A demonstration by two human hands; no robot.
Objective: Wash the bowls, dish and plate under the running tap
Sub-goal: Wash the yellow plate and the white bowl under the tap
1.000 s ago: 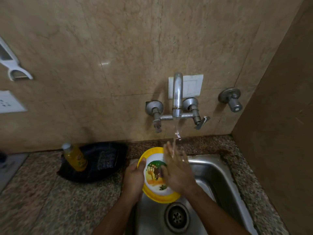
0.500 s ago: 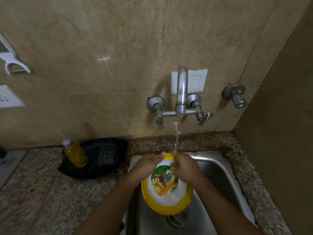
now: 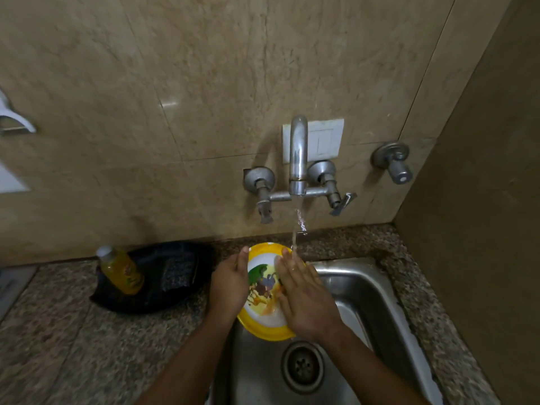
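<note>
the yellow-rimmed plate (image 3: 264, 293) is tilted over the sink (image 3: 362, 287), just below the running tap (image 3: 298, 153), with the left hand (image 3: 230, 283) gripping its left edge, fingers curled round the rim, and the right hand (image 3: 304, 299) lying flat with straight fingers on its face where the stream lands. judging from this, the plate's rinse is under way. no bowls or dish are visible, so i cannot tell what is already washed.

Speckled granite table (image 3: 58, 340) runs along the tiled wall, steel sink (image 3: 377, 290) set into its right end. On the table left of the sink: black tray (image 3: 163, 290), with a yellow bottle (image 3: 122, 273) lying tilted on its left edge.
</note>
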